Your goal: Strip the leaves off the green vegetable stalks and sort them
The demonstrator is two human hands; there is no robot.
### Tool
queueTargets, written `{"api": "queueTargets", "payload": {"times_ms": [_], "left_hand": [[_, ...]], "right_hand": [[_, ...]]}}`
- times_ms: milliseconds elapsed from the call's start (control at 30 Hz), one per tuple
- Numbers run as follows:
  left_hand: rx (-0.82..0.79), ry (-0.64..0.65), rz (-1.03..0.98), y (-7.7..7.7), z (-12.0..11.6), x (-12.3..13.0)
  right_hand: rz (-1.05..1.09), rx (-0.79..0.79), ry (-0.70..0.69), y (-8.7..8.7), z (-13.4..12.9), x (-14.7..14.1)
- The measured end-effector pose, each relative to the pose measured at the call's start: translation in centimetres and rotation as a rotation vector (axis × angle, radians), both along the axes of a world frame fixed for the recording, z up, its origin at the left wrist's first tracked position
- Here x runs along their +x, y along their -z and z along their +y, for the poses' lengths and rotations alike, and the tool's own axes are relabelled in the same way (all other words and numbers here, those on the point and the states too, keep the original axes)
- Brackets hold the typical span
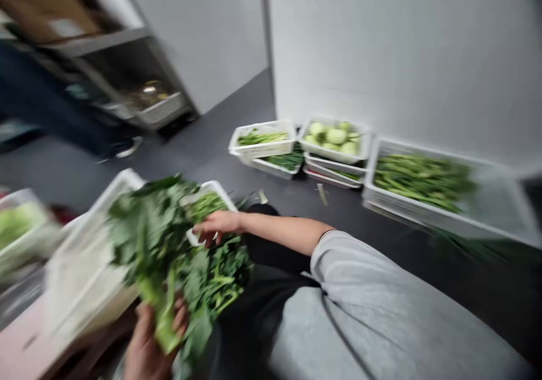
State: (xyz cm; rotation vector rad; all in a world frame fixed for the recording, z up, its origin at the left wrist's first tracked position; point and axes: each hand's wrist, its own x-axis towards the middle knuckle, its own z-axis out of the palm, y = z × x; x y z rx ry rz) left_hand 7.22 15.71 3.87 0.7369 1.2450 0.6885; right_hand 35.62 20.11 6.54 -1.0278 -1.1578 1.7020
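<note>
My left hand (pixel 154 335) is closed around the thick pale stem of a leafy green vegetable (pixel 146 230), its broad dark leaves spreading upward. To the right of those leaves, my right hand (pixel 220 225) has its fingers curled downward. What they hold, if anything, is hidden by blur. Below it lies a heap of loose leafy greens (pixel 215 281) against my lap. Just beyond the right hand sits a small white basket (pixel 224 191) with chopped-looking green stalks (pixel 207 205) in it.
A large white crate (pixel 80 267) stands at the left, beside a basket with pale green vegetables (pixel 17 222). Along the wall are baskets of round pale vegetables (pixel 336 136) and long green beans or stalks (pixel 423 179). Another person's leg (pixel 55 97) is by the shelf (pixel 105 44).
</note>
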Motion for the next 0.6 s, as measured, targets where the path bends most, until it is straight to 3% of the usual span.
{"api": "queueTargets", "payload": {"times_ms": [67, 133, 233, 333, 433, 500, 600], "left_hand": [[0.035, -0.192, -0.115, -1.6, -2.2, 1.0], [0.198, -0.311, -0.215, -2.2, -2.0, 0.4], [0.312, -0.506, -0.117, -1.5, -0.4, -4.0], [0.332, -0.703, -0.051, 0.6, -0.7, -8.3], [0.344, -0.75, 0.013, 2.6, -1.9, -9.5], [0.378, -0.689, 0.092, 3.3, -2.4, -9.0], [0.517, -0.642, 0.248, 3.5, -3.0, -7.8]], "right_hand": [[-0.02, 0.058, -0.251, 0.3, 2.0, -7.9], [-0.086, 0.144, -0.24, 0.5, 3.0, -14.4], [-0.235, 0.243, -0.229, 1.3, 3.3, -21.1], [-0.282, 0.33, -0.232, 2.4, 0.4, -23.8], [-0.246, 0.211, -0.225, 3.5, -2.7, -23.8], [-0.252, 0.145, -0.233, 3.8, -2.5, -23.9], [-0.383, 0.219, -0.203, 3.5, 0.7, -24.6]]}}
